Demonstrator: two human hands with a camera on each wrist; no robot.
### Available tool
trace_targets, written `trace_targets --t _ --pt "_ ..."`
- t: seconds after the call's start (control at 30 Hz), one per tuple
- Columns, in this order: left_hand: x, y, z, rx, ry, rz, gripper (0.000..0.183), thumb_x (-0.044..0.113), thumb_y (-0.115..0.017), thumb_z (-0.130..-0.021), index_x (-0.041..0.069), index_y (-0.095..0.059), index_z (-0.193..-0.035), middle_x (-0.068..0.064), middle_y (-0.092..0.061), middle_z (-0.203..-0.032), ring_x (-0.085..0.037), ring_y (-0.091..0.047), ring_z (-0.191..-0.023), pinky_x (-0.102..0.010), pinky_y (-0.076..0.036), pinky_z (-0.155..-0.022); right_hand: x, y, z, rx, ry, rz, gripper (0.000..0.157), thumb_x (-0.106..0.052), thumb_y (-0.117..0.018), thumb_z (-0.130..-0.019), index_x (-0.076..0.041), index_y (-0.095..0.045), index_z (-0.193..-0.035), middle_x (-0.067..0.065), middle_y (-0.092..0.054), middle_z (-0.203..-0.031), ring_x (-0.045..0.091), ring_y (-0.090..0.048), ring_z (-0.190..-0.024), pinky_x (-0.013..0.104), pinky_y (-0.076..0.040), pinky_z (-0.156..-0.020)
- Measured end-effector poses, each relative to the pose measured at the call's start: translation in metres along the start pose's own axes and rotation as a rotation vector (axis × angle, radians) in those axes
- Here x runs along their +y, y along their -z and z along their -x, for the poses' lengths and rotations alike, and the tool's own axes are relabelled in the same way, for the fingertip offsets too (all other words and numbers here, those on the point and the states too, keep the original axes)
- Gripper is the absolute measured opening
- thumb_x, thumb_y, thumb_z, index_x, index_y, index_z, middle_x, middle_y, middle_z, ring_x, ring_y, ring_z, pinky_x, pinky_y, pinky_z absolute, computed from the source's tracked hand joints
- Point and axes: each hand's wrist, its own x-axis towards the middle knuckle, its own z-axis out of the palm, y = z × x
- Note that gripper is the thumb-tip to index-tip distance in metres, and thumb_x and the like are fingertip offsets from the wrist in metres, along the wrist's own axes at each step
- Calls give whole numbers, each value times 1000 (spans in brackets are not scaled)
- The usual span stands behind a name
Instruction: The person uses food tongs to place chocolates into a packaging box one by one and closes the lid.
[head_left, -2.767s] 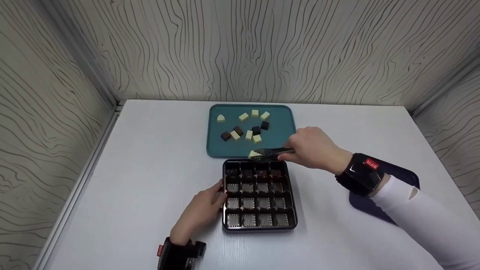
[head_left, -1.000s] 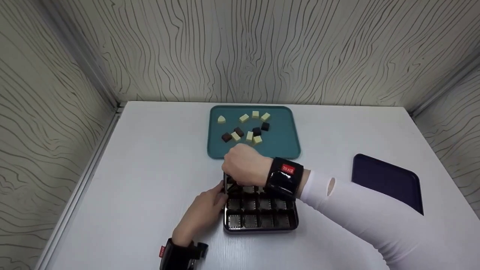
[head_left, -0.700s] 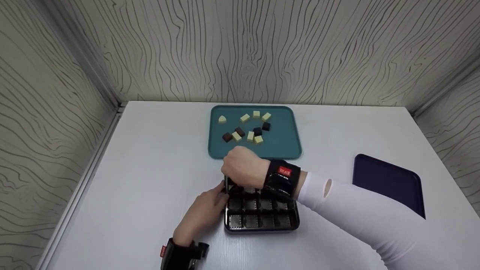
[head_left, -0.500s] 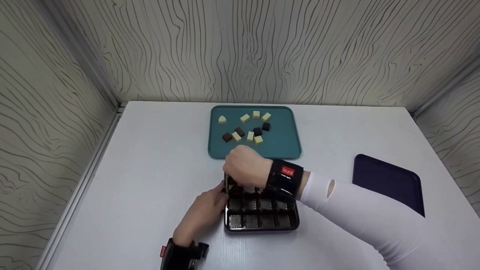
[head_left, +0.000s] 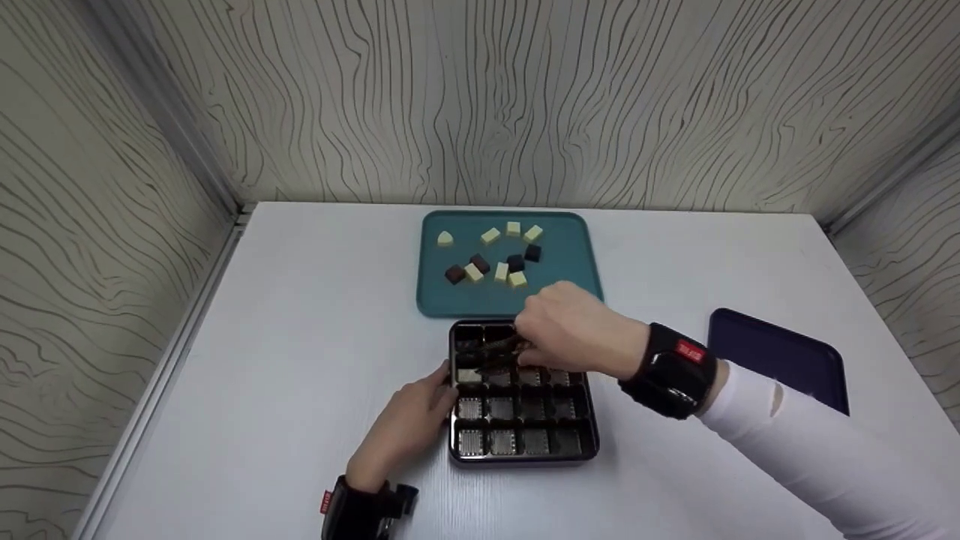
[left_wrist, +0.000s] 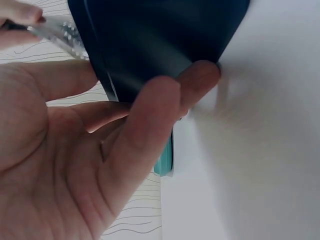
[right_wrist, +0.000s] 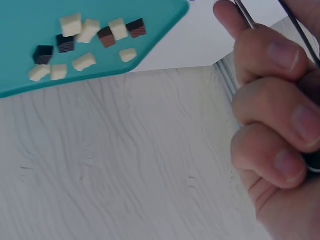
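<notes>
A black box (head_left: 525, 459) divided into compartments stands on the table in the head view. Straight fingers of my left hand (head_left: 405, 427) touch its left side; in the left wrist view they lie against the dark box wall (left_wrist: 155, 40). My right hand (head_left: 581, 330) grips black tongs (head_left: 496, 349), whose tips hang over the second row from the back. A white chocolate (head_left: 469, 375) sits in that row's leftmost compartment, beside the tips. Right wrist view: curled fingers (right_wrist: 270, 90) wrap round the tongs' handles. The hand covers the box's back right part.
Behind the box lies a teal tray (head_left: 570, 296) with several white chocolates (head_left: 490, 237) and dark chocolates (head_left: 532, 253). A dark blue lid-like tray (head_left: 780, 352) rests at the right, partly under the right arm. A wood-patterned wall (head_left: 480, 105) rises behind the table.
My right hand carried a white chocolate in the tongs from near the teal tray to the box, then drew back rightward, leaving it in a compartment. My left hand has stayed at the box.
</notes>
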Motion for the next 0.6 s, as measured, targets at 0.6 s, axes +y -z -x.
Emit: trace_targets --t 0.6 --pt "-6 6 1 -73 -40 28 60 33 -51 -110 -1 -42 -159 -26 -75 -115 -23 -71 -81 -56 -54 -106 58 -47 38 106 -455 -235 43 -39 -79 -93 -11 -62 -65 -6 -37 -54 11 -39 -51 25 -24 -50"
